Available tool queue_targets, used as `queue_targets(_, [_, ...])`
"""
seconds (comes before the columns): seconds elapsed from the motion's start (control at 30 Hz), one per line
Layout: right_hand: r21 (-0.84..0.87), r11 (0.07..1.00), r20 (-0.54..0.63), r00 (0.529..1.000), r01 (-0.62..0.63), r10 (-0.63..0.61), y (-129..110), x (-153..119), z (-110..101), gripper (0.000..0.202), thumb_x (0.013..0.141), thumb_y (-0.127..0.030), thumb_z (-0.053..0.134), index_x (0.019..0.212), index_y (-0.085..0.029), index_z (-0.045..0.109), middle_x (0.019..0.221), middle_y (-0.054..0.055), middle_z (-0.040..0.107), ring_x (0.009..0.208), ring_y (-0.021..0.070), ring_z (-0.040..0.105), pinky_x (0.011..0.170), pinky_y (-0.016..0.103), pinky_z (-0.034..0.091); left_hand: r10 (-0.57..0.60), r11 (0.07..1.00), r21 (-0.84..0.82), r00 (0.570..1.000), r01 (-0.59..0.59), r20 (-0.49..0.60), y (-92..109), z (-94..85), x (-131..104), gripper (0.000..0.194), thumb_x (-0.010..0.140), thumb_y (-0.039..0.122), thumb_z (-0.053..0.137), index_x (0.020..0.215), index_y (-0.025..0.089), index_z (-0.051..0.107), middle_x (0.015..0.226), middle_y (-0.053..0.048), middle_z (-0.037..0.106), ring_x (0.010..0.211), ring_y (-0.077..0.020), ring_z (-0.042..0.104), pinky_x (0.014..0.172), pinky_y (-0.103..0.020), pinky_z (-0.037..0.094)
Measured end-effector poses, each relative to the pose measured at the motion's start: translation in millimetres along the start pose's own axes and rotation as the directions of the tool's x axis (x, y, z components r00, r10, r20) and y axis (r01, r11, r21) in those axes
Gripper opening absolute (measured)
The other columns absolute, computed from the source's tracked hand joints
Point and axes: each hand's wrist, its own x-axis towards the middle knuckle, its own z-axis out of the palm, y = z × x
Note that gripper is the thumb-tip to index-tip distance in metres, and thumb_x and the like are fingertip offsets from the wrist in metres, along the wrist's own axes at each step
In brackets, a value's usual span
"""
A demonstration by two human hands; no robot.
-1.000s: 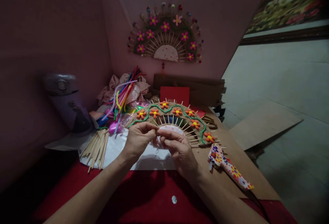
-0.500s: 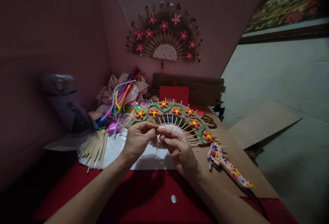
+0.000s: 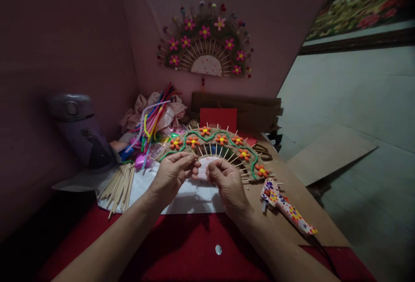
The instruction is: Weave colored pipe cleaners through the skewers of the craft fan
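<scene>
The left hand [image 3: 175, 175] and right hand [image 3: 229, 185], joined at the fingertips a second ago, now act separately, each thumb and forefinger pinched together, any contents indiscernible, with the orange-flowered fan [image 3: 221, 140] just beyond.

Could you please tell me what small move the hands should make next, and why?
I would probably ease the right hand aside and hold the left hand steady: they are apart but close together before the flower-trimmed twine fan, and partly hide its pale spotted half-disc. Whatever either hand might hold is too small to make out.
</scene>
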Motion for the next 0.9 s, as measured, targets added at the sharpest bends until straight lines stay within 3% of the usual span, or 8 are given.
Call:
queue_targets(0.13, [-0.122, 0.992, -0.005, 0.999, 0.039, -0.040, 0, -1, -1, 0.021, 0.076, -0.034, 0.065, 0.067, -0.016, 0.059, 0.058, -0.004, 0.051, 0.055, 0.0085, 0.043, 0.054, 0.022, 0.039, -0.038, 0.999, -0.012, 0.999, 0.038, 0.017, 0, 0.6, -1, 0.014, 0.063, 0.014, 0.072, 0.073, 0.009, 0.064, 0.064, -0.005, 0.065, 0.052, -0.0093, 0.056, 0.048, -0.021, 0.046])
queue_targets(0.33, [-0.233, 0.954, 0.028, 0.981, 0.191, -0.190, -5, -8, 4, 0.011, 0.079, -0.028, 0.060, 0.088, -0.022, 0.064, 0.090, 0.003, 0.059, 0.085, 0.0168, 0.055, 0.075, 0.031, 0.047, -0.019, 0.999, 0.035, 0.999, 0.018, 0.036, -2, 0.0, -4, 0.024, 0.059, 0.015, 0.076, 0.080, 0.011, 0.064, 0.065, -0.004, 0.066, 0.052, -0.0116, 0.059, 0.048, -0.022, 0.046])
queue_targets(0.5, [-0.469, 0.790, 0.151, 0.918, 0.394, -0.368, -4, -9, 2, 0.013, 0.077, -0.021, 0.064, 0.089, -0.026, 0.068, 0.088, 0.003, 0.059, 0.087, 0.0188, 0.054, 0.077, 0.033, 0.045, 0.029, 0.982, 0.187, 0.999, -0.035, 0.032, -7, -2.5, -5, 0.029, 0.063, 0.022, 0.075, 0.086, 0.011, 0.064, 0.061, -0.004, 0.067, 0.049, -0.0121, 0.058, 0.049, -0.023, 0.046])
queue_targets(0.6, [-0.512, 0.717, 0.184, 0.876, 0.473, -0.446, -4, -8, -1, 0.013, 0.079, -0.019, 0.061, 0.086, -0.027, 0.069, 0.085, 0.003, 0.059, 0.087, 0.0185, 0.055, 0.078, 0.032, 0.043, 0.043, 0.969, 0.243, 0.998, -0.055, 0.052, -8, -2.5, -5, 0.026, 0.065, 0.023, 0.073, 0.086, 0.010, 0.064, 0.062, -0.006, 0.069, 0.052, -0.0138, 0.061, 0.050, -0.024, 0.046])
queue_targets(0.67, [-0.514, 0.724, 0.159, 0.881, 0.460, -0.446, -5, -7, -1, 0.012, 0.081, -0.019, 0.059, 0.082, -0.026, 0.068, 0.085, 0.003, 0.060, 0.087, 0.0181, 0.055, 0.079, 0.032, 0.043, 0.052, 0.965, 0.255, 0.997, -0.067, 0.064, -8, -1.6, -6, 0.025, 0.066, 0.022, 0.072, 0.086, 0.010, 0.064, 0.065, -0.007, 0.070, 0.054, -0.0149, 0.062, 0.051, -0.024, 0.047])
queue_targets(0.73, [-0.486, 0.784, 0.102, 0.916, 0.386, -0.388, -6, -6, 0, 0.009, 0.081, -0.022, 0.059, 0.075, -0.023, 0.066, 0.081, 0.002, 0.061, 0.082, 0.0173, 0.056, 0.078, 0.032, 0.043, 0.058, 0.968, 0.241, 0.996, -0.074, 0.073, -9, -0.2, -6, 0.025, 0.067, 0.021, 0.072, 0.088, 0.011, 0.064, 0.067, -0.006, 0.070, 0.056, -0.0151, 0.063, 0.053, -0.025, 0.048])
queue_targets(0.83, [-0.336, 0.918, -0.009, 0.974, 0.210, -0.226, -4, -4, 0, 0.015, 0.080, -0.031, 0.060, 0.070, -0.020, 0.061, 0.072, 0.001, 0.059, 0.064, 0.0134, 0.053, 0.061, 0.027, 0.043, 0.040, 0.980, 0.192, 0.996, -0.054, 0.076, -11, 2.0, -7, 0.026, 0.067, 0.021, 0.072, 0.089, 0.011, 0.064, 0.071, -0.007, 0.071, 0.060, -0.0158, 0.064, 0.056, -0.025, 0.049])
queue_targets(0.9, [-0.214, 0.969, -0.064, 0.988, 0.121, -0.137, 0, -2, -2, 0.018, 0.079, -0.036, 0.060, 0.073, -0.019, 0.060, 0.065, -0.001, 0.056, 0.053, 0.0106, 0.048, 0.052, 0.024, 0.040, 0.033, 0.986, 0.160, 0.997, -0.043, 0.065, -11, 2.5, -7, 0.027, 0.066, 0.021, 0.073, 0.089, 0.011, 0.064, 0.074, -0.008, 0.072, 0.061, -0.0165, 0.065, 0.056, -0.026, 0.050])
